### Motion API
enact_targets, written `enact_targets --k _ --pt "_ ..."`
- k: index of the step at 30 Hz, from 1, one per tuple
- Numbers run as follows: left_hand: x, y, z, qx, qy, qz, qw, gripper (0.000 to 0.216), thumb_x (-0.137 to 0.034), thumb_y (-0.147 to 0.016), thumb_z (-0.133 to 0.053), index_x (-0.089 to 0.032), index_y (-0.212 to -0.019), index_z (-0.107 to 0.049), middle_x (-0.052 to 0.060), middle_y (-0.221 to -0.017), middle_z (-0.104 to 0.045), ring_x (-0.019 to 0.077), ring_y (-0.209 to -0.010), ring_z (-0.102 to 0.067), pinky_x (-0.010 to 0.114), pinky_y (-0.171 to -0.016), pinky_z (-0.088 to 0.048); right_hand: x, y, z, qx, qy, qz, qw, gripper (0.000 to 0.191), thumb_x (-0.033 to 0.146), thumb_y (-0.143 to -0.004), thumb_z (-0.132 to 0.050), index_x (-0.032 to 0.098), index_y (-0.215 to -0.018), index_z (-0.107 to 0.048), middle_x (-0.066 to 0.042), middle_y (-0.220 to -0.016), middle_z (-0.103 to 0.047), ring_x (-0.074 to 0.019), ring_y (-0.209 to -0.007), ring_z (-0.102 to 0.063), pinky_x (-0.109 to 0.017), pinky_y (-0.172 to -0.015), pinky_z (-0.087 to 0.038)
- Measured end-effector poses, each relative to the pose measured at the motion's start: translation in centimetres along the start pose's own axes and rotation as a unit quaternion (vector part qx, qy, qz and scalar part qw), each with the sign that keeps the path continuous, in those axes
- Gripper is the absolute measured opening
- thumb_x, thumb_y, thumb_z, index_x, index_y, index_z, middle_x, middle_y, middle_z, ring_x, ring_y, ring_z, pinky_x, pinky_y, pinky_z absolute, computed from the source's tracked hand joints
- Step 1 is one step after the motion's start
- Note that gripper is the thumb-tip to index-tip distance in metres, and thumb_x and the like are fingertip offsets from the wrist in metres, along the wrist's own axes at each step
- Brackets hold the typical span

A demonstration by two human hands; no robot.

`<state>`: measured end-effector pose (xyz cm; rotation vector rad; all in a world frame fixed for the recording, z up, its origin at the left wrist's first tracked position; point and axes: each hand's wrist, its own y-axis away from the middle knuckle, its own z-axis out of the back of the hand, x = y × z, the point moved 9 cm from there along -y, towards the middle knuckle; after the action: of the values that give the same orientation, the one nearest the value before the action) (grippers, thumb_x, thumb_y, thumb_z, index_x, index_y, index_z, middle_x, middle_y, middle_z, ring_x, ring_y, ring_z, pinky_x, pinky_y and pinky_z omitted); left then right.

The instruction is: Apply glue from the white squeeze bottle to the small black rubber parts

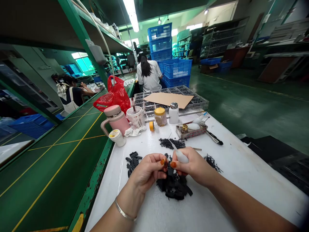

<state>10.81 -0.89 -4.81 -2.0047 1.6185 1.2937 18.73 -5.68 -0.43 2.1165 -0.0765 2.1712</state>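
Observation:
My left hand point(152, 166) is closed in a pinch on a small black part point(166, 156), mostly hidden by the fingers. Close beside it, my right hand point(193, 166) grips a white squeeze bottle point(181, 157) with a thin nozzle pointing up and away. Both hands hover over a heap of black curved pieces point(175, 190) on the white tabletop point(156, 212). Left of them lies a smaller pile of black pieces point(132, 161). Small black rings point(170, 142) are spread just beyond the hands, and thin black pins point(212, 162) lie to the right.
A pink thermos point(119, 120), white tub point(117, 138), plastic cup point(135, 116), yellow-lidded jar point(160, 116) and metal-topped bottle point(173, 113) line the back. A small box point(190, 132) holds tools. Left runs a green conveyor belt point(60, 164). Two people sit farther off, near stacked blue crates point(177, 69).

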Motion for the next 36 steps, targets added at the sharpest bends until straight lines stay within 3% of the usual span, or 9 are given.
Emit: enact_targets --k 4,10,16,24,36 --pt "-0.4 0.2 0.0 -0.013 -0.003 -0.003 1.0 0.021 -0.019 -0.064 -0.078 -0.009 -0.073 -0.063 0.003 -0.062 -0.059 0.0077 -0.048 -0.055 0.016 -0.047 -0.049 0.4 0.1 0.2 -0.026 0.027 0.005 0.999 0.036 0.042 -0.071 -0.071 0.014 -0.061 -0.052 0.003 -0.049 -0.051 -0.0076 -0.045 -0.041 -0.019 -0.042 -0.029" --pt "-0.8 0.5 -0.2 -0.02 -0.019 -0.021 0.999 0.022 -0.02 -0.063 -0.079 -0.009 -0.074 -0.063 0.004 -0.064 -0.061 0.0081 -0.049 -0.056 0.016 -0.048 -0.048 -0.5 0.0 -0.5 0.041 -0.066 -0.017 0.997 0.032 0.04 -0.074 -0.069 0.012 -0.065 -0.056 0.001 -0.051 -0.055 -0.0075 -0.043 -0.046 -0.019 -0.041 -0.031" --pt "-0.9 0.5 -0.4 -0.014 -0.036 -0.029 0.999 0.023 -0.023 -0.063 -0.079 -0.009 -0.073 -0.063 0.006 -0.067 -0.062 0.0103 -0.054 -0.058 0.017 -0.05 -0.047 -1.0 -0.1 -1.0 0.071 -0.119 -0.038 0.99 0.031 0.038 -0.075 -0.067 0.01 -0.065 -0.058 -0.006 -0.058 -0.065 -0.0097 -0.044 -0.055 -0.017 -0.039 -0.024" --pt "-1.2 0.6 -0.7 -0.01 -0.051 -0.033 0.998 0.024 -0.025 -0.063 -0.079 -0.01 -0.072 -0.063 0.006 -0.069 -0.062 0.0104 -0.057 -0.058 0.018 -0.052 -0.046 -0.4 -0.1 -0.8 0.064 -0.1 -0.009 0.993 0.026 0.035 -0.078 -0.067 0.01 -0.072 -0.063 -0.002 -0.054 -0.062 -0.0082 -0.044 -0.054 -0.016 -0.04 -0.029" --pt "-1.4 0.6 -0.6 -0.028 -0.063 -0.049 0.996 0.022 -0.025 -0.065 -0.078 -0.01 -0.072 -0.063 0.004 -0.067 -0.06 0.0082 -0.055 -0.054 0.017 -0.051 -0.045 -0.6 -0.1 -0.5 0.05 -0.047 -0.01 0.998 0.034 0.041 -0.076 -0.069 0.013 -0.064 -0.055 -0.001 -0.053 -0.059 -0.0084 -0.045 -0.052 -0.016 -0.041 -0.034"
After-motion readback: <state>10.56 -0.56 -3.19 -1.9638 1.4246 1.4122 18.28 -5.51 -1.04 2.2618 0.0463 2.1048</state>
